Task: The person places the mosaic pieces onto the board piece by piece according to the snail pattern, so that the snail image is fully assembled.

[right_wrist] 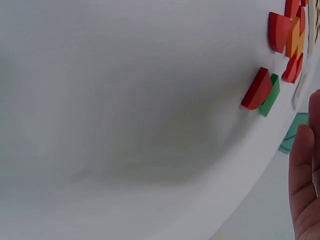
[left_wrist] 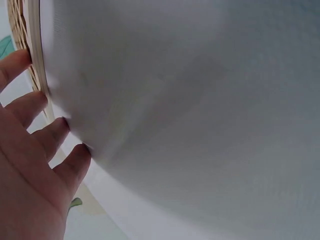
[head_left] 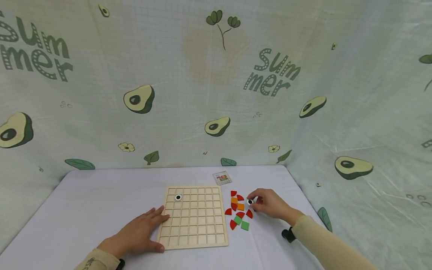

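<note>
A wooden grid board (head_left: 197,217) lies on the table, with a white tile bearing a black dot (head_left: 178,197) in one of its upper left cells. My left hand (head_left: 140,231) rests at the board's left edge, its fingers spread and the fingertips on the rim. To the right of the board, my right hand (head_left: 268,203) pinches a second white piece with a black dot (head_left: 250,201) between thumb and fingers. Beside that hand lie several red quarter-round pieces (head_left: 249,213), two orange squares (head_left: 240,206) and two green squares (head_left: 245,225).
A small printed card (head_left: 222,178) lies behind the board's far right corner. The white-covered table (head_left: 111,195) meets a hanging cloth (head_left: 179,131) printed with avocados at the back and right.
</note>
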A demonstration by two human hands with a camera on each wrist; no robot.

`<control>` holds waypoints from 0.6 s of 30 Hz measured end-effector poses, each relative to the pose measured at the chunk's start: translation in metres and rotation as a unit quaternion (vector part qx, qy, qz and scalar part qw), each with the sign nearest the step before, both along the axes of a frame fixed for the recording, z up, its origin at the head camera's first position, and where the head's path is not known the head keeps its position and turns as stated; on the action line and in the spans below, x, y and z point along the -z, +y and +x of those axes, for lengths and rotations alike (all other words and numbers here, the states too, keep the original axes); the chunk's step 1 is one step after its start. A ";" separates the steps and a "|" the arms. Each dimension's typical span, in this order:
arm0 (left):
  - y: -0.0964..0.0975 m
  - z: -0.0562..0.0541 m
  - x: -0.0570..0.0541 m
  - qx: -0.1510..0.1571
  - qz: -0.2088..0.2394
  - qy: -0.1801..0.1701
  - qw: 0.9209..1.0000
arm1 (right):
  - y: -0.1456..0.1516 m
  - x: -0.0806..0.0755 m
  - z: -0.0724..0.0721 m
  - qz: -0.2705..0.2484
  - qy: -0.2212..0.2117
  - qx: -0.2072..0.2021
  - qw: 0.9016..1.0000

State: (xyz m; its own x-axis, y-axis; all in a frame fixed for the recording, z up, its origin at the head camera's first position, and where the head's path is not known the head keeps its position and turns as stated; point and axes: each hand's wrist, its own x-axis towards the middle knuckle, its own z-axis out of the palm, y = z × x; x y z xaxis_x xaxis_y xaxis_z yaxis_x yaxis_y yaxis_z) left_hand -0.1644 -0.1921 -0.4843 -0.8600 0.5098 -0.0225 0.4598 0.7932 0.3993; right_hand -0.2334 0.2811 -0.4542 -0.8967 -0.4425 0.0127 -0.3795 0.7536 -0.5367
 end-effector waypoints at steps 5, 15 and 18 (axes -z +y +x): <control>0.000 -0.002 0.001 -0.008 -0.012 -0.001 1.000 | -0.021 -0.005 -0.010 0.000 -0.006 0.006 1.000; 0.003 -0.002 -0.004 -0.032 -0.041 -0.015 0.999 | -0.074 -0.013 -0.033 -0.006 0.002 -0.024 1.000; 0.004 -0.002 -0.006 -0.031 -0.043 -0.016 0.998 | -0.090 -0.013 -0.039 -0.005 0.001 -0.037 0.999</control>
